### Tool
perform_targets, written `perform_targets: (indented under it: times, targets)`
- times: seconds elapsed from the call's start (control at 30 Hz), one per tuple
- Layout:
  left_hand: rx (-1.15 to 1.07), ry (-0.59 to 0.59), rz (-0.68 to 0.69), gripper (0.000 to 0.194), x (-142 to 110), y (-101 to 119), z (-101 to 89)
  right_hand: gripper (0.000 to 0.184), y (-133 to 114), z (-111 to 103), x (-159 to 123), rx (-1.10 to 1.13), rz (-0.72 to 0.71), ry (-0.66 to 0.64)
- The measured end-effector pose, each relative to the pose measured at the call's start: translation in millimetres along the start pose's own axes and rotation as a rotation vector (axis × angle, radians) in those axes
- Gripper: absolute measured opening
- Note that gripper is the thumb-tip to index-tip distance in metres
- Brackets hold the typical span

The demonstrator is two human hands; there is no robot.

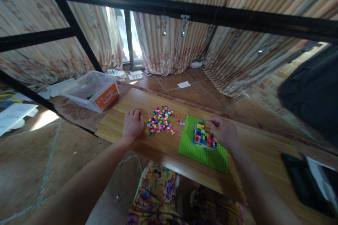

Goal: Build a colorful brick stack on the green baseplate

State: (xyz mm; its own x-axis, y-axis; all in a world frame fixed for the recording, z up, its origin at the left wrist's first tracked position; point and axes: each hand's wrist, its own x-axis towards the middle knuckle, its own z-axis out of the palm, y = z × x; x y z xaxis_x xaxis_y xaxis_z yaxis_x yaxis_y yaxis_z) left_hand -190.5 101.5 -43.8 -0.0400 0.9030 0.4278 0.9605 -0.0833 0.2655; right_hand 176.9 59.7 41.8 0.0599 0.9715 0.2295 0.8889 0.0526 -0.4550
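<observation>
A green baseplate (190,146) lies on the wooden table (158,147). On it stands a block built of small multicoloured bricks (204,136). My right hand (224,133) rests against the block's right side, fingers curled at its top edge. A loose pile of small coloured bricks (162,120) lies left of the plate. My left hand (132,123) sits knuckles-up on the table just left of the pile, fingers curled under; whether it holds a brick is hidden.
A clear plastic bin with an orange label (92,91) stands on the floor at the left. Black frame bars (185,8) cross overhead. A dark tablet (306,182) lies at the table's right. Curtains hang behind, papers on the tiled floor.
</observation>
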Motion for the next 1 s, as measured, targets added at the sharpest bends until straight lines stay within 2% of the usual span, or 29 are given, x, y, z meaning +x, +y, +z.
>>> perform_targets:
  times: [0.33,0.8,0.87,1.0]
  targets:
    - [0.002,-0.018,-0.014,0.03,0.7,2.7,-3.4,0.026,10.5,18.5,2.2,0.2,0.146,-0.04]
    - [0.023,-0.019,-0.014,0.029,1.0,2.0,-2.8,0.031,18.7,29.9,-4.1,0.315,0.098,-0.016]
    - [0.022,-0.018,-0.012,0.028,1.2,1.7,-2.4,0.035,19.0,28.4,-8.3,0.346,0.091,0.019]
    - [0.023,-0.022,-0.018,0.028,0.8,2.7,-3.1,0.037,0.7,20.5,-25.7,0.245,0.032,0.247]
